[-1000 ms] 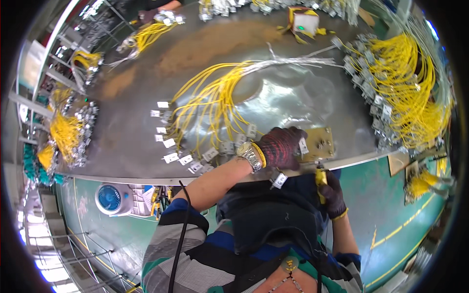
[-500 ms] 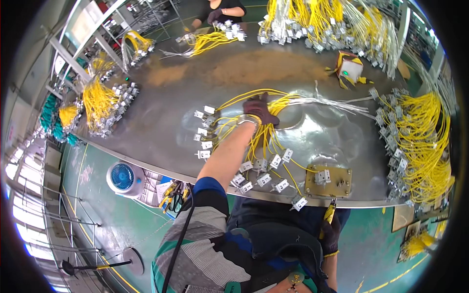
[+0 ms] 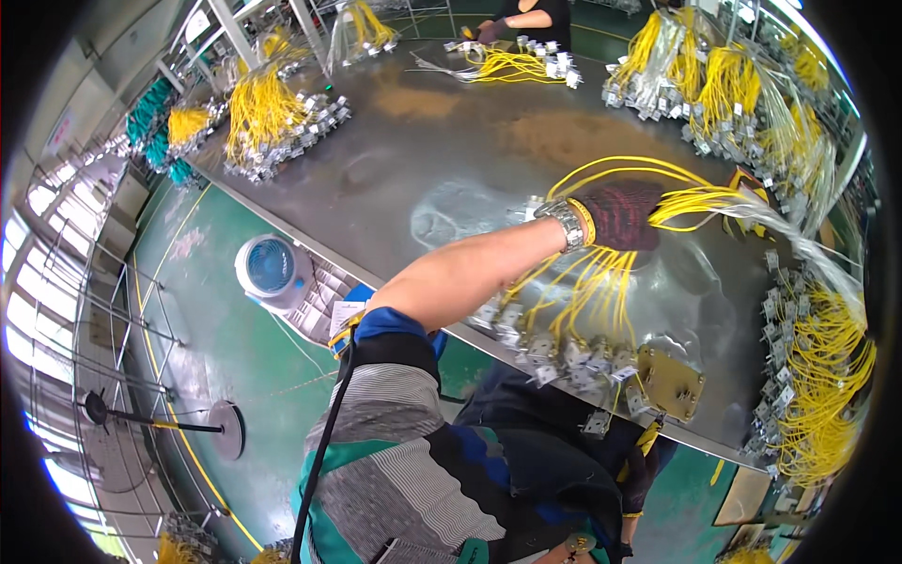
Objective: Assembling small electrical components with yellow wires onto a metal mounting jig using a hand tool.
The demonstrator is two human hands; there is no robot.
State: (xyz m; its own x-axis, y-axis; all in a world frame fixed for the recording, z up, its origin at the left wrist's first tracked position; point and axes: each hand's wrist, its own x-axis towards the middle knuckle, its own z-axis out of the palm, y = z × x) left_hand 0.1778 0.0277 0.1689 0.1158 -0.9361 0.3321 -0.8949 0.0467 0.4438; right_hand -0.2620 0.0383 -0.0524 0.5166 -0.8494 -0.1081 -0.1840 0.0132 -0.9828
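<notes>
My left hand (image 3: 618,215), in a dark red glove, is closed around a bundle of yellow wires (image 3: 697,200) above the metal table. The wires run on to the right into silvery-white ends. Below the hand they fan out to several small white metal-cased connectors (image 3: 575,355) by the table's front edge, smeared by motion. My right hand (image 3: 641,475), also gloved, is below that edge, closed on a yellow-handled hand tool (image 3: 648,437) whose kind I cannot make out. Its tip is near a brass-coloured fixture plate (image 3: 673,383), with a connector at the plate's left side.
Piles of yellow wire harnesses (image 3: 827,376) lie at the right, with more at the far right and far left (image 3: 268,117). A taped box (image 3: 749,188) stands behind the bundle. A blue-and-white fan (image 3: 271,265) sits left of me. Across the table a co-worker handles harnesses (image 3: 517,66).
My left hand has closed on the wires and moved right, drawing the bundle and its connectors along. The view has turned. My right hand still holds the tool low at the front edge.
</notes>
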